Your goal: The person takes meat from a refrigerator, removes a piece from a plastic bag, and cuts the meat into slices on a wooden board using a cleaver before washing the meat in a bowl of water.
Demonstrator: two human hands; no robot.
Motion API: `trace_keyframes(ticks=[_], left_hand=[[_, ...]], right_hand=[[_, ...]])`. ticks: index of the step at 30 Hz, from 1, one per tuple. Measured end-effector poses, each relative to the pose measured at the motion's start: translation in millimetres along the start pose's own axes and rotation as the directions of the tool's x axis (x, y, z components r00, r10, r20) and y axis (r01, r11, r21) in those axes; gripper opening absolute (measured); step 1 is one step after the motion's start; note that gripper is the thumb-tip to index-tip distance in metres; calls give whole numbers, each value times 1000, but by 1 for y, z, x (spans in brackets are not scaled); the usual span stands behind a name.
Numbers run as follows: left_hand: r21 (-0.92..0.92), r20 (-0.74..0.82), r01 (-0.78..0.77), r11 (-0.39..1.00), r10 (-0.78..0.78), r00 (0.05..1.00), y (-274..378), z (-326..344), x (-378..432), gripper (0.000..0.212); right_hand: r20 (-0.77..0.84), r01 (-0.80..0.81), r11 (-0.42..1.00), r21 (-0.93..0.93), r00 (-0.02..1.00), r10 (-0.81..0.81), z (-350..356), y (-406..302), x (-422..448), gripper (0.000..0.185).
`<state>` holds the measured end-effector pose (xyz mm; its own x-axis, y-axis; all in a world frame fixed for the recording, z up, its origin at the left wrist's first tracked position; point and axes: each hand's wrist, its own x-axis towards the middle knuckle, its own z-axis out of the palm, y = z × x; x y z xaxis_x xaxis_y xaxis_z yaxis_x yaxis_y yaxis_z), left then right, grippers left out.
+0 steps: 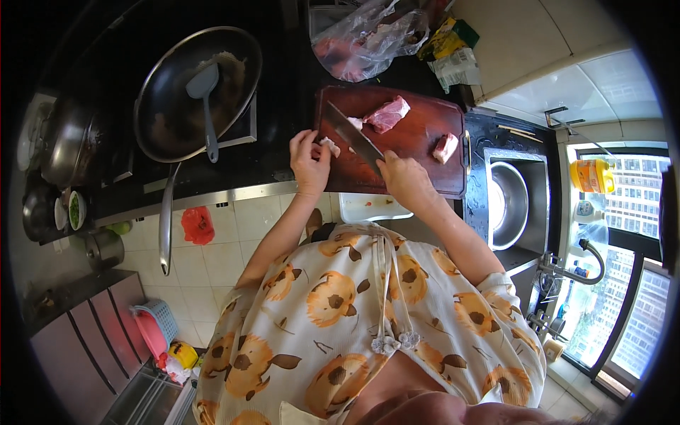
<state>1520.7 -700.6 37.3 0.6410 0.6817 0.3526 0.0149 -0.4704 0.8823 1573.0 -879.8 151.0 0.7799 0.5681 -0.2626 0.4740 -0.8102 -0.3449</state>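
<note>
A dark red wooden cutting board (pixel 425 159) lies on the black counter. My right hand (pixel 406 178) grips a cleaver (pixel 353 134), its broad blade slanting up and left over the board. At the board's left edge, my left hand (pixel 309 159) pinches a whitish piece of fat or meat (pixel 330 147). A large chunk of raw meat (pixel 389 113) lies beyond the blade, with a smaller pale piece (pixel 355 122) partly behind the blade. Another chunk of raw meat (pixel 445 147) rests near the board's right side.
A wok (pixel 159 95) with a grey spatula (pixel 208 111) sits on the stove at left. Beyond the board lies a clear plastic bag of meat (pixel 366 48). A white tray (pixel 353 218) is below the board's near edge. The sink (pixel 539 186) at right holds a metal basin (pixel 518 212).
</note>
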Motion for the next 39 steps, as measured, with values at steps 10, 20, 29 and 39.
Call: trace_keyframes(ticks=[10, 20, 29, 39], left_hand=[[183, 112, -229, 956, 211, 971, -10, 4, 1, 8], [188, 185, -241, 952, 206, 961, -14, 3, 0, 11], [154, 163, -251, 956, 226, 960, -14, 3, 2, 14], [37, 0, -132, 991, 132, 991, -23, 0, -1, 7]], right_hand=[[93, 34, 998, 60, 995, -39, 16, 6, 2, 27], [52, 110, 988, 107, 992, -116, 33, -9, 49, 28], [-8, 103, 984, 142, 995, -103, 45, -1, 58, 31], [32, 96, 995, -9, 995, -95, 2, -4, 8, 29]])
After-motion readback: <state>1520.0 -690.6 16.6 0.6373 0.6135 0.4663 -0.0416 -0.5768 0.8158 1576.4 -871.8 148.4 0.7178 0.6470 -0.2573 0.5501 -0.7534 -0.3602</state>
